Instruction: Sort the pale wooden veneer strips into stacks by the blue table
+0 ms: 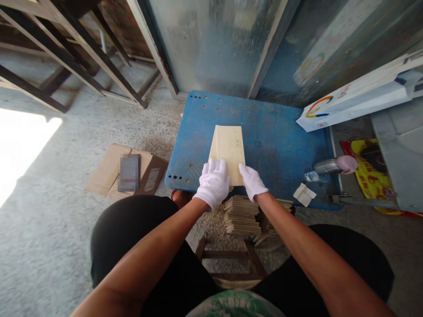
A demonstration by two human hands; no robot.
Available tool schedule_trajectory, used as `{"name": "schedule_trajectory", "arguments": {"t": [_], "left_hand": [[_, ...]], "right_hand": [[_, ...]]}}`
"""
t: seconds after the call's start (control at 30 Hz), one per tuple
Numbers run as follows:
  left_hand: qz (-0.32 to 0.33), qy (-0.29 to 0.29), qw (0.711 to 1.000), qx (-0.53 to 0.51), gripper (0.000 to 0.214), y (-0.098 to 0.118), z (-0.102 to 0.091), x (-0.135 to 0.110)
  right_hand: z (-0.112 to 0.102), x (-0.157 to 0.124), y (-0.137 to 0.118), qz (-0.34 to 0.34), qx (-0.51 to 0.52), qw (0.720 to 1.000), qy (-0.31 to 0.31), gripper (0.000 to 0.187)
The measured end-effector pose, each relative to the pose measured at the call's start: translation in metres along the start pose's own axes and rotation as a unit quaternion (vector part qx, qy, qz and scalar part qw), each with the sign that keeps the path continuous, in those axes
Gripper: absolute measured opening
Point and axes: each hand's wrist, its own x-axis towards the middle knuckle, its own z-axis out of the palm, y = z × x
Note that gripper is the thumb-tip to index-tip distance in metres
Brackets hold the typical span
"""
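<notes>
A pale wooden board [227, 145], wider at its near end, lies on the blue plastic table [277, 145] in front of me. My left hand [213, 182], in a white glove, rests on the board's near left part with the fingers stretched out over its surface. At the near right edge of the board is my right hand [253, 180], also gloved in white. Its fingers close on that edge, and the thumb is on the board's side. Below the table's near edge, between my knees, several similar boards [243, 215] are stacked.
A cardboard box [107, 171] with a blurred dark flat object [129, 172] on it stands left of the table. To the right are a white paper bag [350, 99], a steel flask [327, 166] with a pink top, a clear bottle [317, 176] and a crumpled tissue [304, 194]. Glass panels [214, 48] border the far side.
</notes>
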Motion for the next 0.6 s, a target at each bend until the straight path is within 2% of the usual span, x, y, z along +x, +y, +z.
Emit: {"name": "schedule_trajectory", "arguments": {"t": [0.17,0.33,0.47,0.6], "left_hand": [[0.015,-0.030,0.999,-0.035,0.068,0.009,-0.003,-0.002],[0.021,-0.045,0.996,-0.068,0.069,0.013,-0.010,-0.005],[0.028,-0.064,0.991,-0.113,0.068,0.016,-0.014,-0.010],[-0.005,-0.067,0.976,-0.209,0.061,0.010,-0.027,-0.006]], "right_hand": [[-0.011,0.014,0.004,0.025,-0.028,0.996,0.079,0.054],[-0.009,0.015,0.014,0.039,-0.017,0.987,0.152,0.058],[-0.017,-0.002,0.020,0.035,-0.019,0.982,0.183,0.059],[-0.036,-0.035,0.030,0.025,-0.025,0.982,0.187,0.058]]}}
